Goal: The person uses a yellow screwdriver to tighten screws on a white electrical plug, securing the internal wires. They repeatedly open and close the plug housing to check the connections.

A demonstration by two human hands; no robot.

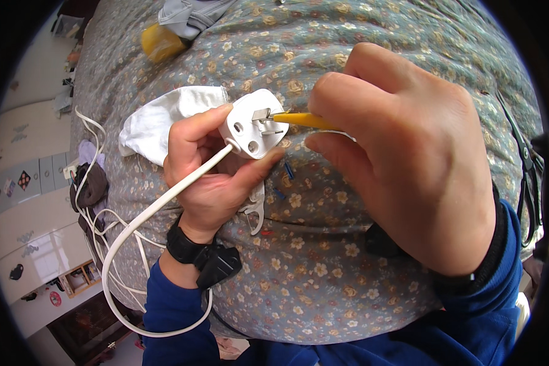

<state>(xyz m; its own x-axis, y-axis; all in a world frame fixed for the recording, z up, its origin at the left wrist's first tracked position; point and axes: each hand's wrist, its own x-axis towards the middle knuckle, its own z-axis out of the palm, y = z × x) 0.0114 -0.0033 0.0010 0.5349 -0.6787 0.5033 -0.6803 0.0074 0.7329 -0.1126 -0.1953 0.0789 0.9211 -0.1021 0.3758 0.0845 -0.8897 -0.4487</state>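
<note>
My left hand (204, 161) is closed around a white electrical plug (259, 100), its pin face turned up. Flat metal pins and two round holes show on that face. A thick white cable (165, 198) leaves the plug and loops down past my left forearm. Between the fingertips of my right hand (402, 140) is a slim yellow tapered tool (302, 119); its narrow end meets one metal pin. What kind of tool it is, I cannot make out. Beside my left hand lies a white cloth (171, 116). A white hook-shaped plastic piece (257, 219) rests below the plug.
A flowered bedspread (341, 299) lies under everything. Small blue bits (288, 171) are near the plug. A yellow object (160, 43) and grey fabric (192, 15) lie at the far side. Thin white cords (107, 222) tangle at the left; black straps (524, 165) lie at the right.
</note>
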